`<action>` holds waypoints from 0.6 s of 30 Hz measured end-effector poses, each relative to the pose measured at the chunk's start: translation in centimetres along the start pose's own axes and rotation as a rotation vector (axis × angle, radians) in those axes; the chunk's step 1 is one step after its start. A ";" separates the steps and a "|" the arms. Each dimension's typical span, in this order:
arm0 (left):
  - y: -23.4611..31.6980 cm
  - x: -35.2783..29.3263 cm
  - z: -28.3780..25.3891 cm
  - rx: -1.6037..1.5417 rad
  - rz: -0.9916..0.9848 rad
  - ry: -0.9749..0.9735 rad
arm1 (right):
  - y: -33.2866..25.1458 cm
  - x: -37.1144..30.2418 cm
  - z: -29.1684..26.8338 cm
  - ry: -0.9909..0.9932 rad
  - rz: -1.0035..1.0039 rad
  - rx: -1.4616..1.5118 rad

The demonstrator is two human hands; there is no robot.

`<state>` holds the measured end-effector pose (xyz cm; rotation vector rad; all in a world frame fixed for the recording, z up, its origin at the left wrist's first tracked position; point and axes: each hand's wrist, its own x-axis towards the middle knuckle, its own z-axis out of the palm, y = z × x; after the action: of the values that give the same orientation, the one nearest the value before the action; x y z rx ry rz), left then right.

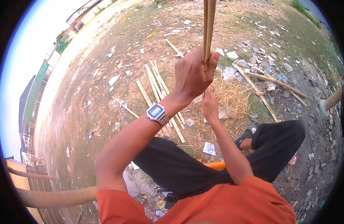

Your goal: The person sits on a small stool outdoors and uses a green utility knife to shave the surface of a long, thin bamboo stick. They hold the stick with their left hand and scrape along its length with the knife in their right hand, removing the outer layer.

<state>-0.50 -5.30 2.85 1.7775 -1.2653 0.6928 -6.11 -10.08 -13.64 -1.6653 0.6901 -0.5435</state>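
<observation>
Gripping long, slender tan bamboo [210, 28] in left hand [192, 76]; likely light, stiff, splintery; best clasped mid-length; cannot tell grip of right hand [210, 107].

Left hand [192, 74] gripping a split bamboo pole [208, 26], right hand [210, 108] just below, bamboo strips [144, 93] and straw [233, 99] on the littered ground [78, 123], green sheeting [36, 91] along the ground's left edge

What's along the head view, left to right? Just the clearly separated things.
Green sheeting → wristwatch → left hand → right shoe → round tan pole near the right rim. Right hand left out: it overlaps the left in the order.
</observation>
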 end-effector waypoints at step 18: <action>10.4 -5.0 1.6 0.198 0.093 -0.309 | 8.8 -5.6 -4.8 0.246 0.024 0.184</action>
<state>-12.00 -5.86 1.24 2.0570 -1.5373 0.6290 -14.68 -10.71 -21.27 -1.4304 0.8116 -0.7802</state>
